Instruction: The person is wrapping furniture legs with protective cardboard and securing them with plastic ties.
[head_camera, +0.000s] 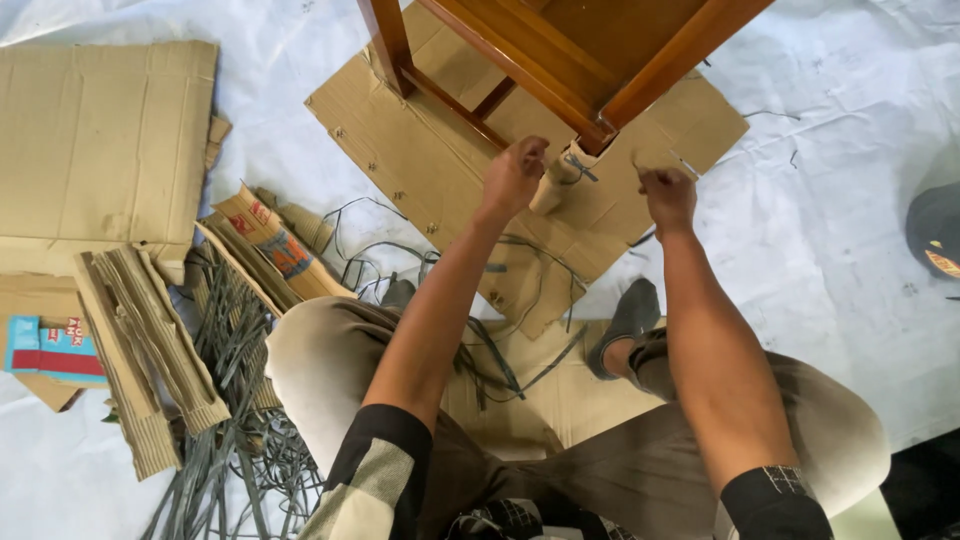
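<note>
A crumpled white sheet (830, 150) covers the floor on every side of the fingers (530, 155), evenly lit with only soft shadows, and a flattened brown cardboard panel (420, 150) lies on it beneath and behind them, bearing a reddish wooden chair (560, 50) that stands just beyond them. Well to the left of the fingers lie a large cardboard sheet (100, 140), a stack of folded corrugated strips (150, 350) and a loose heap of grey straps (225, 440); far to the right, at the frame's edge, sits a dark rounded object (935, 230)
</note>
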